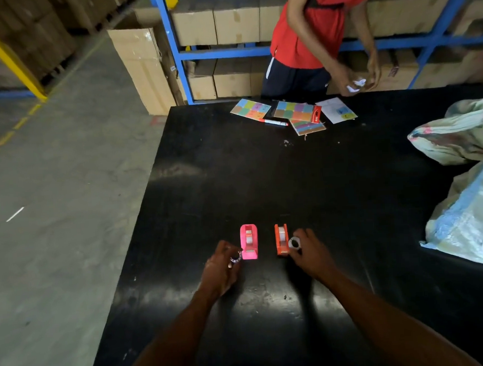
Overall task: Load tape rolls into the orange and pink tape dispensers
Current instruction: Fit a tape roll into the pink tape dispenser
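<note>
A pink tape dispenser (pixel 249 241) and an orange tape dispenser (pixel 281 239) stand side by side on the black table (pixel 262 181), each with a pale roll showing in its slot. My left hand (pixel 221 266) is just left of the pink one, fingers closed on a small patterned tape roll (pixel 236 257). Right of the orange dispenser, my right hand (pixel 311 252) pinches a white tape roll (pixel 294 243) beside its wall.
Coloured cards (pixel 250 108), a red marker (pixel 273 122) and papers lie at the far table edge, where a person in a red shirt (pixel 318 22) stands. Plastic bags (pixel 465 213) fill the right side. The table's left edge drops to concrete floor.
</note>
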Tool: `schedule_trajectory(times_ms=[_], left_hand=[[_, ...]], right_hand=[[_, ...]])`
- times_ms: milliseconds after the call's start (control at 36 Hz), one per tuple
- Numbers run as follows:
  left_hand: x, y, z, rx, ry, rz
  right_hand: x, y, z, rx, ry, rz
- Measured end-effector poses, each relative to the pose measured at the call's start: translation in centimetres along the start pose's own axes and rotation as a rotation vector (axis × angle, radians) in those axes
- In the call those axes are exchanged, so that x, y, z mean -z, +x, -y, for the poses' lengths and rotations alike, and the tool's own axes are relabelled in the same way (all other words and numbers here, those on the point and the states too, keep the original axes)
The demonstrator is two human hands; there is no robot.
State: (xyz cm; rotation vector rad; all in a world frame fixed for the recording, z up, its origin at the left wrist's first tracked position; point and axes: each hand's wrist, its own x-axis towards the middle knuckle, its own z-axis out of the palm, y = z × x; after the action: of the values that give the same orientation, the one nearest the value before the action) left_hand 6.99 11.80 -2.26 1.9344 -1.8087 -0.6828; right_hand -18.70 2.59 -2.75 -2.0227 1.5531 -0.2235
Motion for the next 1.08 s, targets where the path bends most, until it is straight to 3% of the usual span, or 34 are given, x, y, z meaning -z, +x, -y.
schedule_trajectory(times_ms=[139, 278, 444, 833, 1083], left_hand=[[4.2, 0.9, 3.6, 0.055, -0.022, -0.049], [7.3, 2.0, 8.0, 0.105, -0.073, -0.076], [7.4, 3.6, 11.5, 0.127, -0.039, 0.025], [3.8, 5.5, 11.8, 0.172, -0.074, 0.203], [4.2, 5.5, 12.7, 0.118, -0.102, 0.297]], right_hand=[[-1.2, 2.3, 5.2, 0.051, 0.010, -0.063], [-3.8, 4.1, 10.7, 0.141, -0.057, 0.000], [-8.3, 5.6, 15.2, 0.208, -0.379, 0.024], [-11.8, 7.4, 18.0, 0.062, -0.670, 0.216], [-11.1, 7.2, 18.2, 0.097, -0.631, 0.194]])
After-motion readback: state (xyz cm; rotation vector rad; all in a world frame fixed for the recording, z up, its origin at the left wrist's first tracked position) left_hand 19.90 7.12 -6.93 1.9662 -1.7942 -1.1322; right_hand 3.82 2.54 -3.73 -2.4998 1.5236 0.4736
